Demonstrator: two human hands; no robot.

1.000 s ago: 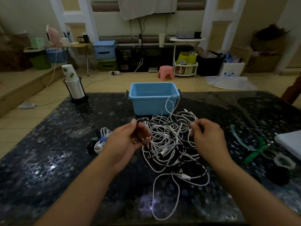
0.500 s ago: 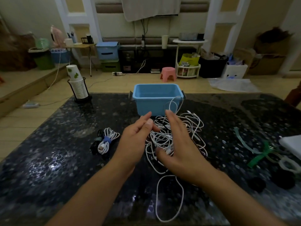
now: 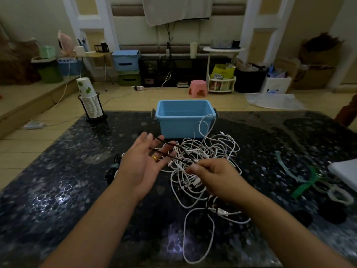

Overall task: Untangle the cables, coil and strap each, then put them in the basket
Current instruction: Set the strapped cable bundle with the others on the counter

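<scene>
A tangle of white cables (image 3: 204,151) lies on the dark speckled table (image 3: 58,190), just in front of the empty blue basket (image 3: 184,118). A thin dark cable (image 3: 173,151) runs in two strands across my left hand (image 3: 143,165), which is palm up with straight, spread fingers. My right hand (image 3: 214,178) pinches that dark cable's near end between thumb and forefinger, above the tangle. More white cable loops toward the near edge (image 3: 195,235). A coiled, strapped bundle (image 3: 114,169) shows partly behind my left wrist.
Green and pale straps (image 3: 307,182) lie at the right beside a white object (image 3: 345,175) at the table edge. A holder of stacked paper cups (image 3: 90,103) stands at the far left corner. Two dark round things (image 3: 328,211) sit near right.
My left hand turned palm up and spread, with the dark cable now draped over its fingers. My right hand drew back toward me and pinched the dark cable, lifting it from the tangle.
</scene>
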